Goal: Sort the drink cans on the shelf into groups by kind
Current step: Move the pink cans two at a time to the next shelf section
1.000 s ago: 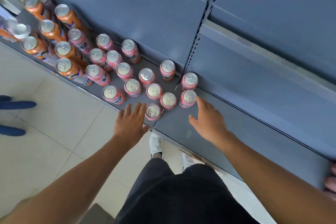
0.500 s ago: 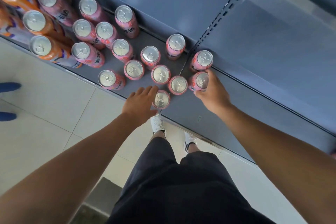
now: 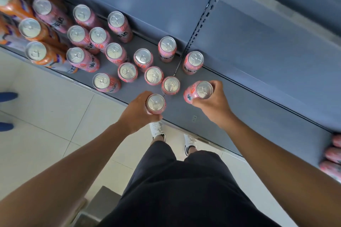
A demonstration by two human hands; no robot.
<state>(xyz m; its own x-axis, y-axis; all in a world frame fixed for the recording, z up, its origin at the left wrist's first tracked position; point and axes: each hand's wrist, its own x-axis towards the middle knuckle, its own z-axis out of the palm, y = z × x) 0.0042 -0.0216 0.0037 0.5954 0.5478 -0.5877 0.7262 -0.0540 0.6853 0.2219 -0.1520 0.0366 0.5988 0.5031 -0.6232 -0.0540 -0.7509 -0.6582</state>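
Several pink cans (image 3: 127, 72) stand on the grey shelf (image 3: 239, 101), with several orange cans (image 3: 36, 51) at the far left. My left hand (image 3: 136, 112) grips one pink can (image 3: 155, 103) at the shelf's front edge. My right hand (image 3: 212, 103) holds another pink can (image 3: 200, 91), tilted to the left and lifted off the shelf. A single pink can (image 3: 193, 61) stands just beyond it by the back wall.
More pink cans (image 3: 332, 155) lie blurred at the right edge. The shelf's back panel and slotted upright (image 3: 204, 18) rise behind. Below are the tiled floor (image 3: 46, 134), my white shoes (image 3: 156, 129) and someone's blue shoes (image 3: 7, 96) at the left.
Both hands have closed round pink cans. The right hand has lifted and tilted its can. The view has moved closer to the shelf.
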